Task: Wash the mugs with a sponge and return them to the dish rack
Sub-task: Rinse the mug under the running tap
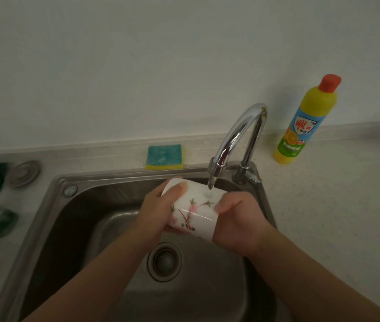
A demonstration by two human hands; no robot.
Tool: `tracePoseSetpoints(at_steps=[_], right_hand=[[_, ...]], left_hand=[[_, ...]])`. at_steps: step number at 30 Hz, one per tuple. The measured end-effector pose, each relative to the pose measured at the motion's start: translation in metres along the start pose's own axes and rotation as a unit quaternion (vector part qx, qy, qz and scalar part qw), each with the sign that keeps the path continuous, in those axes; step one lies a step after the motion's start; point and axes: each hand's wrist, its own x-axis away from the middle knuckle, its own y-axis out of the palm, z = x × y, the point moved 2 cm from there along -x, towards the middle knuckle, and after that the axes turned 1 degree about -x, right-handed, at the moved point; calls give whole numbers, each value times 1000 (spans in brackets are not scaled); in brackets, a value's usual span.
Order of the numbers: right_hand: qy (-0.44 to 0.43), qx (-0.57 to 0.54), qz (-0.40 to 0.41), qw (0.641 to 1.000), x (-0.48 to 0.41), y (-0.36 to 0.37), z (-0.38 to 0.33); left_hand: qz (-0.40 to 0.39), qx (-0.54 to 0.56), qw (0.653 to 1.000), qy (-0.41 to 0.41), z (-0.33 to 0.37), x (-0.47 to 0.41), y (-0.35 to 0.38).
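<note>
Mug (193,210): white with a floral print, lying on its side over the sink (52,205), just under the faucet (238,135). The water stream (210,185) strikes its upper wall. No handle in view, and I cannot tell which end is the mouth.

Left hand (158,210) wraps the far-left end, thumb on top. Right hand (238,219) curls round the near-right end, fingers pressed to the wall. Both grip the mug.

I read this as a rinse. To do it well I'd roll the mug slowly under the stream, tip the mouth up to flood the inside, and keep both grips firm, since wet glaze is likely slick.

Sponge (164,156) lies on the counter behind the sink, untouched. Detergent bottle (305,122) stands right of the faucet. Dish rack not visible.
</note>
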Motion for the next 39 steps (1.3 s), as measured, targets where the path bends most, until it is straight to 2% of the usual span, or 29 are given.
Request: tracePoseSetpoints(at_steps=[4, 6, 8, 10, 12, 14, 15, 17, 19, 20, 21, 22, 24, 26, 28, 30, 31, 32, 33, 35, 36, 39], right_hand=[[-32, -128, -17, 991, 0, -5, -5], [-46, -135, 8, 990, -3, -5, -7], [-48, -70, 48, 995, -7, -1, -6], [-45, 46, 69, 996, -14, 3, -4], [-44, 203, 99, 973, -19, 5, -2], [-23, 404, 108, 908, -19, 11, 0], [-10, 508, 95, 856, -20, 12, -1], [-2, 679, 72, 731, -19, 10, -4], [-44, 799, 71, 595, -14, 9, -9], [-90, 822, 72, 558, -10, 8, -10], [-156, 817, 80, 549, -4, 3, -10], [-227, 787, 114, 563, 3, -6, -8], [-327, 684, 252, 601, 20, -25, -1], [-294, 580, 357, 671, 31, -40, 9], [-213, 515, 340, 757, 34, -46, 17], [-167, 463, 284, 823, 37, -40, 22], [-157, 440, 264, 844, 40, -36, 25], [-153, 418, 254, 859, 42, -32, 27], [-155, 400, 246, 869, 45, -27, 30], [-157, 356, 238, 890, 48, -19, 35], [-148, 328, 238, 902, 49, -15, 38], [-118, 276, 245, 922, 47, -7, 40]], left_hand=[[-19, 10, 996, 87, -3, 3, -3], [-19, 9, 995, 100, -4, 3, -4], [-7, 34, 997, 71, -5, 2, -3], [4, 65, 998, 15, -6, -1, -2], [6, 79, 996, -40, -7, -4, -4], [-28, 107, 991, -77, -8, -7, -6], [-45, 141, 985, -89, -9, -9, -7], [-61, 216, 967, -117, -10, -11, -8], [-50, 241, 956, -157, -12, -11, -10], [-47, 242, 952, -179, -13, -12, -12], [-56, 249, 945, -203, -13, -11, -13], [-68, 262, 937, -221, -14, -11, -14], [-87, 286, 923, -241, -20, -12, -17], [-93, 295, 915, -258, -29, -14, -15], [-114, 298, 919, -232, -37, -17, -13], [-159, 288, 922, -203, -32, -11, -6], [-180, 272, 930, -170, -29, -9, -4], [-201, 253, 940, -112, -30, -11, -3], [-177, 217, 956, -84, -30, -12, -2], [-133, 229, 962, -72, -31, -13, -2], [-116, 207, 971, -38, -33, -12, 1], [-107, 223, 967, -59, -43, -26, 6]])
